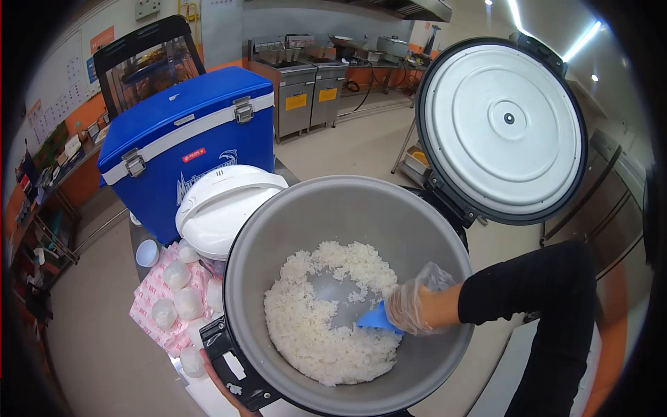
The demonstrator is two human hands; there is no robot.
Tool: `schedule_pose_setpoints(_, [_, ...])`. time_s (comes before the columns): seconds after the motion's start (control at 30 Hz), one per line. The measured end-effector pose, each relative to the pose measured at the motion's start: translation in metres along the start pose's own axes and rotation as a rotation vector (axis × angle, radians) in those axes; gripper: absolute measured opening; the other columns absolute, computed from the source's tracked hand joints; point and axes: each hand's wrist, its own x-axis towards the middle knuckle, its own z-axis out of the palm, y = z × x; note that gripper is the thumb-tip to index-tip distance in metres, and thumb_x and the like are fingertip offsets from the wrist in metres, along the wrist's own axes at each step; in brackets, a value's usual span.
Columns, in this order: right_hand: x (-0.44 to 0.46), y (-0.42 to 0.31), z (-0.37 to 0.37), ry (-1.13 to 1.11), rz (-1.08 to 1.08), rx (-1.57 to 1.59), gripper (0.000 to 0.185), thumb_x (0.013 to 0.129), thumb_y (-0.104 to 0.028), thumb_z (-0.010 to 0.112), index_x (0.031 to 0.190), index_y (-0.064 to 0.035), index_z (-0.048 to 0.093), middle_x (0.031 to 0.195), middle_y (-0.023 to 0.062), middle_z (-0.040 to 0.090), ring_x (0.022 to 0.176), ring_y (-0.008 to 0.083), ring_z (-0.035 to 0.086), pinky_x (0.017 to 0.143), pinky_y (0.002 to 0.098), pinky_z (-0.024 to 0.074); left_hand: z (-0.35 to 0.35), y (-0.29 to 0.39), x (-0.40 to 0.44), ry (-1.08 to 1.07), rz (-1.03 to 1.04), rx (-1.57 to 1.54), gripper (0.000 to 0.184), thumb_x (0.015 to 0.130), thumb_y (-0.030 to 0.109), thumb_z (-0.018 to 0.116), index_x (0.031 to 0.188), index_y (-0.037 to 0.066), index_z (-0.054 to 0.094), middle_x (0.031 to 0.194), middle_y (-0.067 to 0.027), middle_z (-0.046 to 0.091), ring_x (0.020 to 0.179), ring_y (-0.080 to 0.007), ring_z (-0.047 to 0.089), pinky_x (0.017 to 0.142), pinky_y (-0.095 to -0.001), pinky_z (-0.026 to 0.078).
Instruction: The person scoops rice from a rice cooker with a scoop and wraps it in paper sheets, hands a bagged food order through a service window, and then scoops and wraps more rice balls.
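Cooked white rice point(316, 347) lies in a ring inside the big grey pot point(347, 198) of a cooker, with bare metal showing in the middle. My right hand point(417, 306), in a clear plastic glove, reaches in from the right and is closed on a blue scoop point(379, 318), whose blade touches the rice. At the pot's lower left, beside the black side handle point(236, 368), part of my left hand point(224, 384) shows against the cooker's outside. Its fingertips are hidden. The round metal lid point(509, 132) stands open at the upper right.
Left of the pot are a white lidded appliance point(226, 208), a blue cooler box point(187, 132), a small bowl point(147, 254) and several wrapped white bundles point(188, 304) on pink printed paper point(142, 306). Metal kitchen units point(295, 97) stand behind.
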Motion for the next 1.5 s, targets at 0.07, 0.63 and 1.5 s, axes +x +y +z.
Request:
schedule_pose_setpoints(0.07, [0.013, -0.012, 0.013, 0.157, -0.035, 0.207, 0.022, 0.082, -0.023, 0.058, 0.098, -0.0101, 0.065, 0.102, 0.0073, 0.061, 0.090, 0.0237, 0.060, 0.076, 0.0402, 0.0489, -0.002, -0.012, -0.002, -0.162, 0.362, -0.008, 0.098, 0.083, 0.070, 0.038, 0.145, 0.000, 0.008, 0.152, -0.0162, 0.009, 0.139, -0.0314, 0.016, 0.112, -0.0438, 0.019])
schedule_pose_setpoints(0.63, [0.008, -0.070, -0.046, 0.412, 0.039, 1.003, 0.036, 0.092, -0.028, 0.050, 0.075, 0.0041, 0.052, 0.056, 0.0171, 0.054, 0.050, 0.0297, 0.058, 0.046, 0.0410, 0.0435, 0.001, -0.011, -0.002, -0.193, 0.467, 0.064, 0.093, 0.087, 0.066, 0.034, 0.145, -0.001, 0.004, 0.152, -0.0167, 0.006, 0.139, -0.0310, 0.014, 0.112, -0.0414, 0.017])
schedule_pose_setpoints(1.5, [-0.076, -0.073, -0.120, 0.331, 0.086, 1.163, 0.038, 0.091, -0.029, 0.050, 0.098, 0.0076, 0.051, 0.064, 0.0210, 0.058, 0.060, 0.0372, 0.060, 0.059, 0.0466, 0.0461, -0.011, 0.017, -0.034, -0.399, 0.421, 0.281, 0.091, 0.089, 0.064, 0.030, 0.144, -0.001, -0.003, 0.152, -0.0177, 0.003, 0.140, -0.0306, 0.010, 0.112, -0.0397, 0.013])
